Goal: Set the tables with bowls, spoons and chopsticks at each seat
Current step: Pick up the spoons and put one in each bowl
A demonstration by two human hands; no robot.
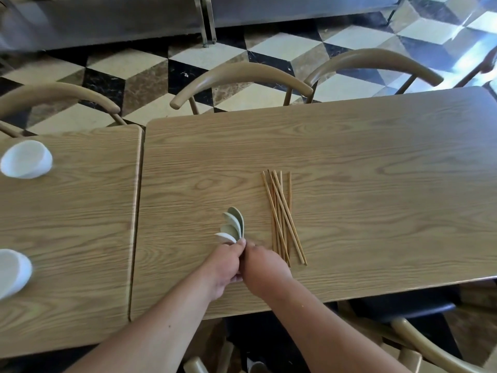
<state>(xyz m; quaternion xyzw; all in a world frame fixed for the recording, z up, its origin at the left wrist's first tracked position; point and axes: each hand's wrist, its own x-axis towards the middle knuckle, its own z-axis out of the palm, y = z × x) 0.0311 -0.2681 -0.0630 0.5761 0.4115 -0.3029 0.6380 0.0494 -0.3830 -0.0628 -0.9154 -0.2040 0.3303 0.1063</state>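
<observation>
Spoon step: your left hand grips the fanned spoons; your right hand curls at their handles, hold unclear. Next, free one.

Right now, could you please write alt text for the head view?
The left hand grips a fan of spoons at a wooden table, the right hand close against it. Loose chopsticks lie to the right; two white bowls sit on the adjoining table.
</observation>
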